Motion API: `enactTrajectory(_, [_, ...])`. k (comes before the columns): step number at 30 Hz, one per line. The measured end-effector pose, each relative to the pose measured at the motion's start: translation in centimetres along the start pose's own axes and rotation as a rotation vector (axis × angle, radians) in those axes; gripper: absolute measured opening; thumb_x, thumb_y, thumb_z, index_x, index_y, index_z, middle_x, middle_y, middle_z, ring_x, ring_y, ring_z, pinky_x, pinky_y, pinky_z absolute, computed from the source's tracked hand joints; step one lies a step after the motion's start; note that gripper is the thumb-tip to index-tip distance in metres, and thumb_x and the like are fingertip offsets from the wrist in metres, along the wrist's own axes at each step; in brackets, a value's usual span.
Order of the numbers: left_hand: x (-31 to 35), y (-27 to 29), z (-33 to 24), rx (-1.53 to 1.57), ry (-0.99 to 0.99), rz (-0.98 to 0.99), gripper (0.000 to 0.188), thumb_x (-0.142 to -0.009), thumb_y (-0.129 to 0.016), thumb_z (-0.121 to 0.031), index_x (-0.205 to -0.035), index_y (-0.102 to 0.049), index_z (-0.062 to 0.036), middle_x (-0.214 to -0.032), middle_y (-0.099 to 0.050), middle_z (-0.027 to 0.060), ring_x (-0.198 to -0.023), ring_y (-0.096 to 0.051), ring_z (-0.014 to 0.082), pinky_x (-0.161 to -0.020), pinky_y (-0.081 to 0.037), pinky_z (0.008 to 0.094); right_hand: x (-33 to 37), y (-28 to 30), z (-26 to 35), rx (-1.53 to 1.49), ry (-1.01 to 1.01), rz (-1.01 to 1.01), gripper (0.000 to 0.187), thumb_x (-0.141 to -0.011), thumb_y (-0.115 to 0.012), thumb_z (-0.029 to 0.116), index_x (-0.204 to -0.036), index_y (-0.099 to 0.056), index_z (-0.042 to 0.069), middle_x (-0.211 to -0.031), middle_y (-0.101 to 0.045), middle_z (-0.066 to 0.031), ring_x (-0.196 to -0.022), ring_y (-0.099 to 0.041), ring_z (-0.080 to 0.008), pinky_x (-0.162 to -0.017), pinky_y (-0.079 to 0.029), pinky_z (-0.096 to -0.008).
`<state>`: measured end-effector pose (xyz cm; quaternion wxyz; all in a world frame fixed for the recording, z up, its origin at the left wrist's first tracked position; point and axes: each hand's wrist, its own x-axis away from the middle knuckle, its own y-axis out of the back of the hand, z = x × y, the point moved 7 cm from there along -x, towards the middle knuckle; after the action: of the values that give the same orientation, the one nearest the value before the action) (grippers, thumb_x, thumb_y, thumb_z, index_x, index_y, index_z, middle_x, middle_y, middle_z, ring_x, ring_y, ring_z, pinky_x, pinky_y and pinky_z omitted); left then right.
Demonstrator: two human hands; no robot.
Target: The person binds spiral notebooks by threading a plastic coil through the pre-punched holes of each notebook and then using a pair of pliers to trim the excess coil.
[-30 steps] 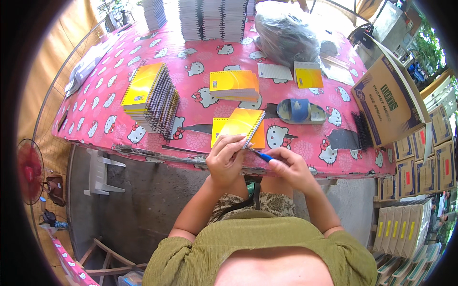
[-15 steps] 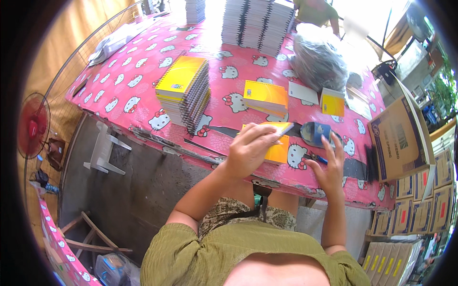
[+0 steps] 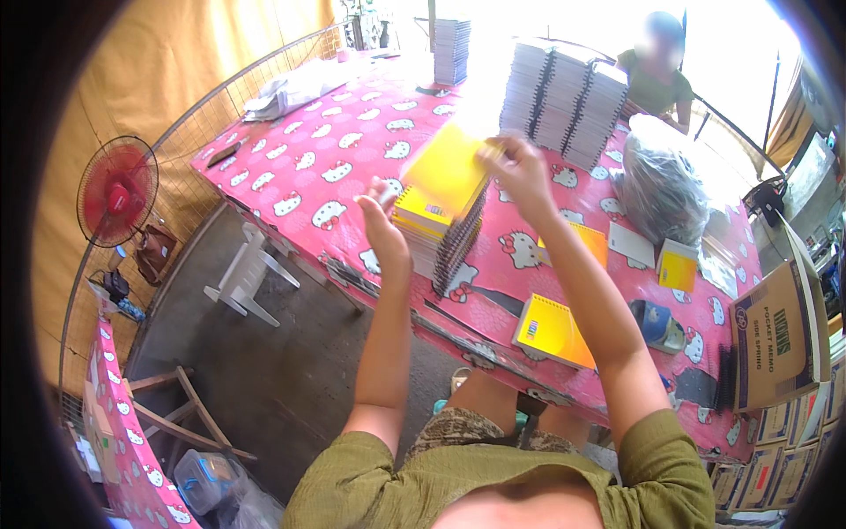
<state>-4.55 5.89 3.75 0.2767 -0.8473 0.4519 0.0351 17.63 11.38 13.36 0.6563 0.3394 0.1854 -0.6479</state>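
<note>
My right hand [image 3: 522, 175] pinches the edge of a yellow notebook [image 3: 445, 167], blurred by motion, over a tall stack of yellow spiral notebooks [image 3: 423, 225]. I cannot tell whether it rests on the stack. At the stack's left side, my left hand [image 3: 384, 227] is open, fingers apart and raised. Another yellow spiral notebook [image 3: 551, 331] lies near the table's front edge, beside my right forearm. Partly behind that forearm is a pile of yellow-orange covers or sheets [image 3: 589, 242].
Tall stacks of spiral-bound white pads [image 3: 564, 101] stand at the back. Right of them are a grey plastic-wrapped bundle [image 3: 665, 185], a blue container [image 3: 659, 326] and a cardboard box [image 3: 780, 331]. Across the table is another person [image 3: 656, 75]. A red fan [image 3: 117, 191] stands left.
Both hands have moved left and away from me, from the front edge to the notebook stack. My right hand now holds a notebook; my left has let go of one. The view has shifted.
</note>
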Motion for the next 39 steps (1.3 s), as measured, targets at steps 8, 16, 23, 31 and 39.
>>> enactTrajectory(8, [1.3,-1.1,-0.2,-0.38,-0.298,-0.149,0.063,-0.098,-0.029,-0.057,-0.103,-0.05,0.0022,-0.087,-0.055,0.0089,-0.079,-0.054,0.0169,-0.074,-0.045,0.0317,1.3,-5.1,-7.4,-0.401,-0.301,-0.215,0.03,-0.091,-0.049,0.024,-0.088,-0.061,-0.003,-0.081,-0.061,-0.0103,-0.076,-0.054,-0.015,-0.072,-0.042,-0.0295])
enactTrajectory(16, [1.3,-1.1,-2.4,-0.309,-0.418,-0.119,0.06,-0.101,-0.021,-0.052,-0.106,-0.047,0.0023,-0.106,-0.049,0.0144,-0.101,-0.048,0.0241,-0.093,-0.036,0.0385,0.8,-0.9,-2.4,0.47,0.05,-0.057,0.048,-0.09,-0.052,0.048,-0.103,-0.053,0.001,-0.101,-0.055,-0.0173,-0.103,-0.045,-0.0324,-0.09,-0.034,-0.0442])
enactTrajectory(23, [10.2,-2.5,-11.5,-0.01,-0.607,0.149,0.041,-0.101,-0.039,-0.033,-0.119,-0.045,0.0031,-0.117,-0.053,0.0154,-0.11,-0.052,0.0225,-0.099,-0.037,0.0406,12.3,25.5,1.4,1.025,-0.005,-0.311,0.025,-0.076,-0.074,0.019,-0.089,-0.061,0.002,-0.097,-0.058,-0.014,-0.099,-0.052,-0.0307,-0.087,-0.041,-0.0424])
enactTrajectory(31, [21.0,-17.7,-0.6,-0.643,-0.637,1.144,0.024,-0.087,-0.061,-0.018,-0.106,-0.063,-0.0035,-0.101,-0.064,0.0153,-0.091,-0.061,0.0321,-0.081,-0.048,0.0395,35.9,49.6,-5.0,1.52,-0.952,-0.309,0.035,-0.074,-0.075,0.033,-0.095,-0.063,0.007,-0.102,-0.059,-0.0191,-0.102,-0.056,-0.0383,-0.082,-0.047,-0.0485])
enactTrajectory(39, [22.5,-19.8,5.5,-0.81,-0.003,1.435,0.019,-0.078,-0.071,-0.016,-0.088,-0.069,-0.0001,-0.083,-0.066,0.0156,-0.078,-0.064,0.0291,-0.072,-0.05,0.036,33.2,48.4,-1.8,1.491,-0.573,-0.244,0.02,-0.076,-0.07,0.008,-0.095,-0.064,0.002,-0.088,-0.061,-0.0175,-0.083,-0.061,-0.0363,-0.076,-0.048,-0.0435])
